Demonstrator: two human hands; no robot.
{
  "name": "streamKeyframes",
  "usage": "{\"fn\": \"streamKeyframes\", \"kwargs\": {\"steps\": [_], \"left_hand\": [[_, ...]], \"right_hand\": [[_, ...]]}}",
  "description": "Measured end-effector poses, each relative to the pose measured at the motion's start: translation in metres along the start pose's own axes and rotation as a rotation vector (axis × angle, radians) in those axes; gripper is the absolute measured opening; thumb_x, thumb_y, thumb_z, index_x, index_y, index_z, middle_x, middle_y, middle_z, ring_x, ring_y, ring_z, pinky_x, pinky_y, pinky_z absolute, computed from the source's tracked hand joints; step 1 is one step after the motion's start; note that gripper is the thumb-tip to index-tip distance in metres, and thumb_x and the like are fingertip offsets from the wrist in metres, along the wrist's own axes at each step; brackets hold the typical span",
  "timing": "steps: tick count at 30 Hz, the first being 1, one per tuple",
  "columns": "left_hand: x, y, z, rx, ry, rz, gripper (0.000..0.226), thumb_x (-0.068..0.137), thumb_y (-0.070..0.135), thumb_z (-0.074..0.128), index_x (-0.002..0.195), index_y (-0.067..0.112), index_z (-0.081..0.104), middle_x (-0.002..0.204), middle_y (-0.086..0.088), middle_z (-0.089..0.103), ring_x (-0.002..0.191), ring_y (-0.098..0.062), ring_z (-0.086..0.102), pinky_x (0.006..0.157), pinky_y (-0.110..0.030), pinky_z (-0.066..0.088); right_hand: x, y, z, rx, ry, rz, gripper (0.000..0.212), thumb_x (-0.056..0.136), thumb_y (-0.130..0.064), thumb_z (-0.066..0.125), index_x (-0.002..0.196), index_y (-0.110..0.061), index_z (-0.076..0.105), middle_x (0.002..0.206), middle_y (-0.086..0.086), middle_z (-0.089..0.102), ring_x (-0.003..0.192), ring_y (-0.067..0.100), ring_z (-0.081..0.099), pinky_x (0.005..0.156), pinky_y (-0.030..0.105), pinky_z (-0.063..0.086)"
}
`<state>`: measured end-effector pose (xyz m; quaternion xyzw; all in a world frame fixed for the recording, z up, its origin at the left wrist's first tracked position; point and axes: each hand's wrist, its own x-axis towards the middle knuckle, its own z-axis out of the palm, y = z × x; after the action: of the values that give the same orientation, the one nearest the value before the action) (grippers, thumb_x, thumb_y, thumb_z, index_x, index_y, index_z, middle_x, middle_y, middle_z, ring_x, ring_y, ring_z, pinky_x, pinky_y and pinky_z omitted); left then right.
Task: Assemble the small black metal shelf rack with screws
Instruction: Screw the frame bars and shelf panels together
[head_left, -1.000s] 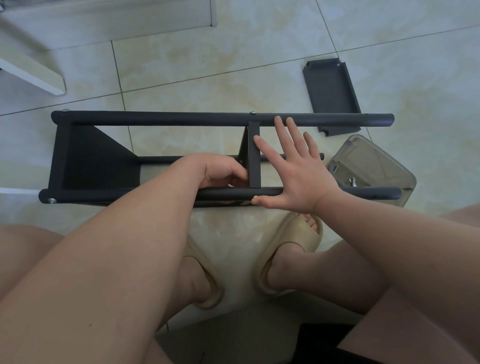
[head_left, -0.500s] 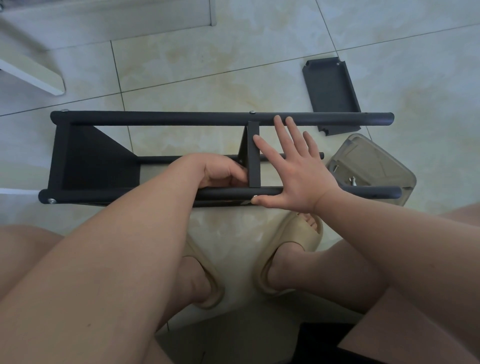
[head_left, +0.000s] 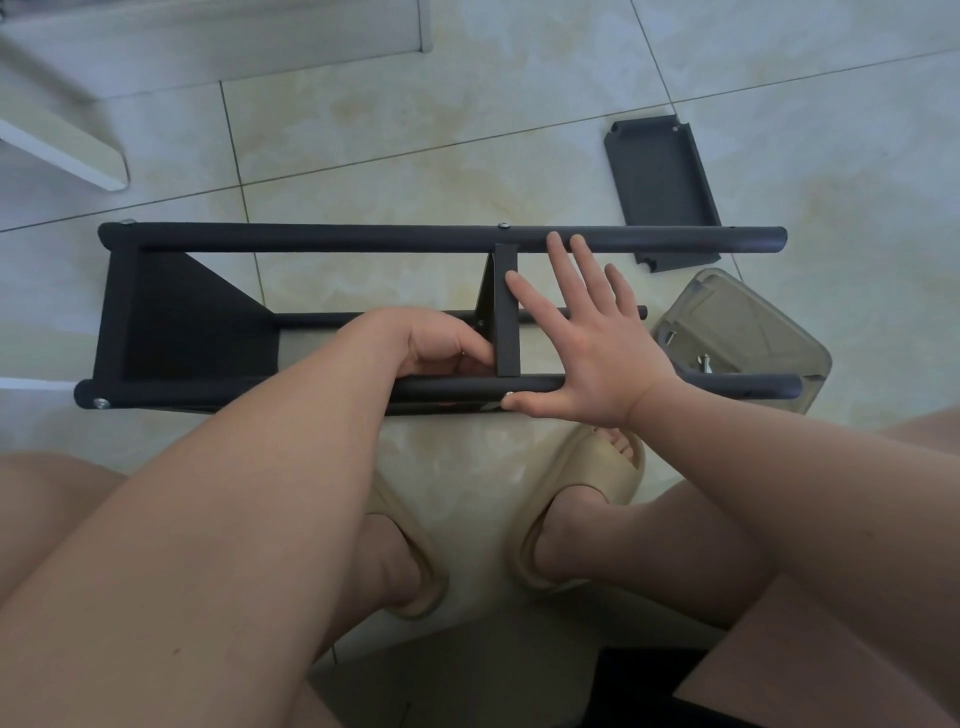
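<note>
Right hand (head_left: 587, 343): open, palm down, fingers straight and splayed, gripping nothing. Heel of palm laid on the near tube (head_left: 260, 389) of the shelf rack (head_left: 197, 317). Thumb stretched toward 9 o'clock along the near side of that tube, tip just beside a screw head (head_left: 510, 396). Index fingertip touching the middle shelf plate (head_left: 506, 312). Middle and ring fingertips reaching the far tube (head_left: 441, 238) at 12 o'clock. Little finger free in the air. Forearm entering from 4 o'clock.

Left hand (head_left: 436, 343): fingers curled, knuckles up, set inside the frame between near and far tubes. Thumb tip against the 9 o'clock face of the middle shelf plate, low down by the near tube. Contents of the curled fingers hidden; cannot tell whether anything is pinched. Forearm entering from 7 o'clock, crossing over the near tube.

Shelf rack: on its side on the tiled floor (head_left: 467, 130), tubes running from 9 to 3 o'clock, directly in front of the knees. End plate fitted at the 9 o'clock end, middle plate upright between the two hands. Third tube (head_left: 311, 319) lower, visible between the upper two. Further screw heads at the 9 o'clock end of the near tube (head_left: 101, 402) and above the middle plate on the far tube (head_left: 502, 225).

Loose shelf panel (head_left: 662, 192): flat on the floor at 1 o'clock, partly behind the far tube.

Clear plastic container (head_left: 753, 332): at 3 o'clock, under the tube ends, hardware (head_left: 705, 361) inside.

Beige sandals (head_left: 587, 499): at 6 o'clock, just beside the rack.
</note>
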<state>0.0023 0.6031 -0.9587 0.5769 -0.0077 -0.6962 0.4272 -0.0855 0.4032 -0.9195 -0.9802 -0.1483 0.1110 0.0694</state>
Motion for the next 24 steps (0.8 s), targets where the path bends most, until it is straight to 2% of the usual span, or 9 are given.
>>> {"fn": "streamKeyframes", "kwargs": {"steps": [4,9,12,14,16,19,21,22,24], "left_hand": [[0.002,-0.002,-0.001,-0.007,-0.018,0.033,0.016,0.081,0.024,0.066,0.081,0.020,0.082,0.083,0.001,0.076,0.076,-0.012,0.072,0.065,-0.020,0.054],[0.005,-0.005,-0.003,-0.007,-0.027,0.044,0.017,0.075,0.025,0.067,0.081,0.021,0.081,0.084,0.000,0.075,0.080,-0.014,0.070,0.076,-0.026,0.055],[0.004,-0.005,-0.003,-0.025,-0.016,0.050,0.018,0.074,0.023,0.068,0.086,0.019,0.080,0.091,-0.004,0.074,0.089,-0.021,0.067,0.092,-0.034,0.050],[0.003,-0.003,-0.002,-0.031,0.009,0.053,0.022,0.073,0.021,0.068,0.092,0.016,0.078,0.097,-0.008,0.072,0.094,-0.023,0.064,0.097,-0.038,0.047],[0.001,-0.001,0.002,-0.054,0.096,0.056,0.022,0.076,0.020,0.066,0.095,0.014,0.076,0.099,-0.006,0.074,0.092,-0.020,0.068,0.092,-0.036,0.051],[-0.002,0.002,0.010,-0.043,0.447,0.086,0.014,0.085,0.014,0.063,0.091,0.014,0.076,0.093,-0.001,0.078,0.092,-0.018,0.072,0.082,-0.032,0.055],[-0.011,0.004,0.013,0.138,0.639,0.102,0.013,0.088,0.016,0.062,0.089,0.015,0.075,0.089,0.000,0.077,0.088,-0.017,0.070,0.077,-0.031,0.055],[-0.018,0.004,0.013,0.269,0.680,0.077,0.013,0.089,0.020,0.062,0.093,0.014,0.074,0.090,-0.001,0.075,0.089,-0.019,0.069,0.081,-0.034,0.055],[-0.036,0.005,0.012,0.560,0.702,-0.056,0.023,0.090,0.032,0.064,0.100,0.014,0.073,0.098,-0.004,0.072,0.095,-0.025,0.066,0.094,-0.041,0.052]], "right_hand": [[0.000,0.000,0.001,0.001,0.004,0.000,0.114,0.072,-0.093,0.035,0.163,-0.030,0.008,0.168,0.015,-0.013,0.155,0.036,-0.014,0.123,0.061,0.006],[0.000,0.000,0.001,0.008,0.008,0.000,0.114,0.071,-0.092,0.036,0.163,-0.030,0.009,0.169,0.015,-0.012,0.155,0.036,-0.013,0.123,0.061,0.006],[0.000,0.001,0.002,0.007,0.005,-0.004,0.114,0.071,-0.093,0.036,0.163,-0.030,0.009,0.169,0.015,-0.012,0.155,0.037,-0.013,0.122,0.061,0.007],[0.000,0.001,0.002,0.008,0.003,-0.005,0.114,0.071,-0.093,0.035,0.163,-0.030,0.009,0.169,0.016,-0.012,0.155,0.037,-0.013,0.122,0.062,0.007],[0.000,0.001,0.001,0.008,-0.014,0.000,0.115,0.071,-0.094,0.032,0.163,-0.031,0.007,0.168,0.015,-0.013,0.155,0.036,-0.015,0.123,0.062,0.005],[-0.001,-0.001,-0.002,0.017,-0.069,0.015,0.115,0.071,-0.095,0.033,0.162,-0.034,-0.001,0.167,0.012,-0.022,0.153,0.032,-0.023,0.122,0.062,0.000],[-0.001,-0.003,-0.006,0.057,-0.110,0.040,0.114,0.072,-0.093,0.040,0.161,-0.038,-0.007,0.165,0.006,-0.029,0.152,0.027,-0.028,0.122,0.061,-0.004],[-0.001,-0.005,-0.008,0.104,-0.131,0.063,0.113,0.074,-0.090,0.047,0.160,-0.041,-0.008,0.165,0.003,-0.029,0.152,0.025,-0.026,0.123,0.060,-0.005],[-0.001,-0.012,-0.014,0.250,-0.182,0.144,0.110,0.077,-0.080,0.059,0.158,-0.047,-0.008,0.169,-0.001,-0.018,0.156,0.022,-0.012,0.124,0.055,-0.001]]}}
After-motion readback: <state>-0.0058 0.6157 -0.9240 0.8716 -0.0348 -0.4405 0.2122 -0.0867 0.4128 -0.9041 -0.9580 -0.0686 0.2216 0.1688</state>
